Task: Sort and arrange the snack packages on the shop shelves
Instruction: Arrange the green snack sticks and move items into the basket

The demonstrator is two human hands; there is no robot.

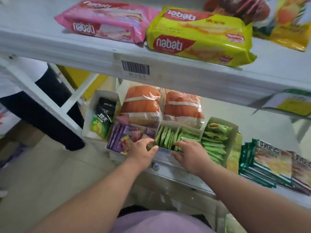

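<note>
Sachets, flat, light green, packed upright in open white box at lower shelf front. Left hand pinches small dark packet at box corner. Right hand fingers curl over sachet tops.

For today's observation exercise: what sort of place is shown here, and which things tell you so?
Most likely a small shop. A white metal shelf carries a barcode label, with pink and yellow Nabati wafer packs above and green sachets in a cardboard box.
</note>
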